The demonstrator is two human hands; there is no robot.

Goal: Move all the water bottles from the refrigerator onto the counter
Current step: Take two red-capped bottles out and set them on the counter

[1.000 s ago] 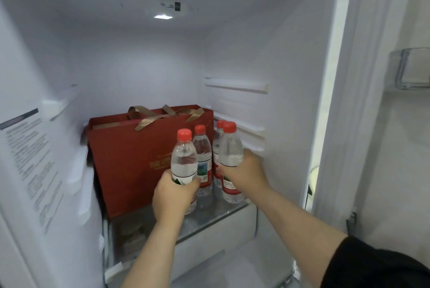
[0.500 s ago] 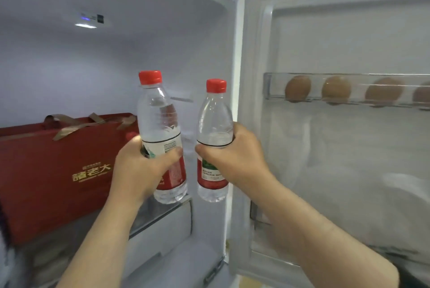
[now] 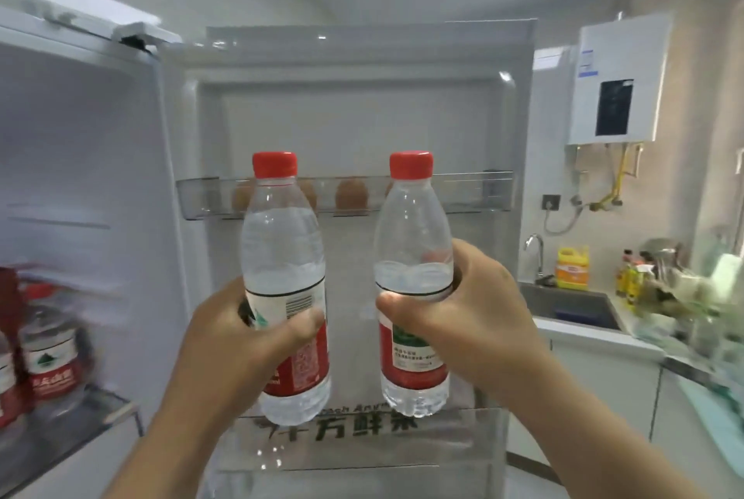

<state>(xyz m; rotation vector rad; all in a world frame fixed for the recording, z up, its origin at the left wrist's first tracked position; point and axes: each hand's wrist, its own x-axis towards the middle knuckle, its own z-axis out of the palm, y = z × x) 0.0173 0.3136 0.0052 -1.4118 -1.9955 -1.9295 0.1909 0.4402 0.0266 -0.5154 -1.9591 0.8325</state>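
Fingers and thumb of my left hand (image 3: 237, 341) curl round the label band of the left water bottle (image 3: 284, 257), the thumb lying across its front and the other fingers hidden behind it. My right hand (image 3: 479, 321) grips the right water bottle (image 3: 410, 248) the same way: the thumb presses on the front just above the red label, and the fingers behind show faintly through the clear plastic. Both bottles are upright with red caps on. I hold them side by side in the air, apart from each other, with their lower ends below my grip.

Behind them I see the inside of the open refrigerator door (image 3: 354, 116). Its clear upper shelf (image 3: 463, 192) holds a row of brown eggs (image 3: 351, 194). Just under the bottles is a clear door bin (image 3: 354, 454) printed with dark lettering.

At the far left, inside the refrigerator (image 3: 80, 136), a blurred water bottle (image 3: 48, 349) with a red label stands on a glass shelf (image 3: 96, 414), beside something red at the frame edge that I cannot make out.

To the right, well apart from my hands, lies the white surface (image 3: 592, 337) with a sink (image 3: 571, 307), a faucet (image 3: 535, 253) and a yellow jug (image 3: 571, 267). A white water heater (image 3: 616, 79) hangs on the wall above.
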